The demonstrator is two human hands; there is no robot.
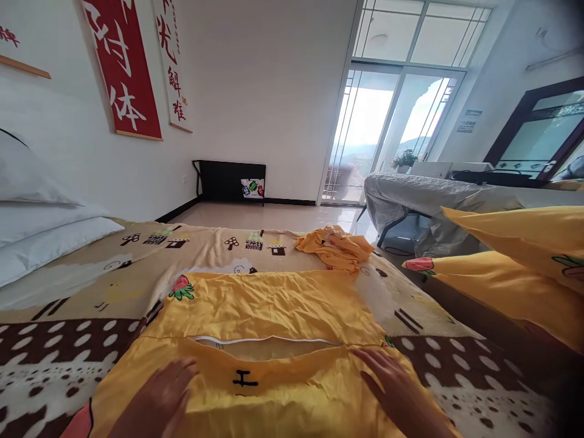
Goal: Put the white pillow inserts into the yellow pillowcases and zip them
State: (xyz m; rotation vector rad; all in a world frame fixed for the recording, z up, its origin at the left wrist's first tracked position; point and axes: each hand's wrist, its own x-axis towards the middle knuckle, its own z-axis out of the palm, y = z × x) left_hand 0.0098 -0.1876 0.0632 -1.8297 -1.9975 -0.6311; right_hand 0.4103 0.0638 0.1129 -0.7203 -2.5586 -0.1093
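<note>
A yellow pillowcase (278,301) with strawberry prints lies spread out on the patterned blanket (132,267), its surface wrinkled. Across its middle a slit edged with a white zipper (271,339) gapes, and inner fabric shows through it. My left hand (164,386) rests on the pillowcase below the left end of the slit, fingers extended. Near the slit's right end, my right hand (387,380) lies flat on the fabric with its fingers spread. Neither hand appears to hold anything. Farther back, a crumpled piece of yellow cloth (337,246) sits on the blanket.
White pillows (50,225) are stacked at the left. Yellow pillows (506,292) stand to the right, past the bed's edge. Behind them is a table under a plastic cover (410,188). A black folded panel (223,182) leans against the far wall beside the glass door (387,121).
</note>
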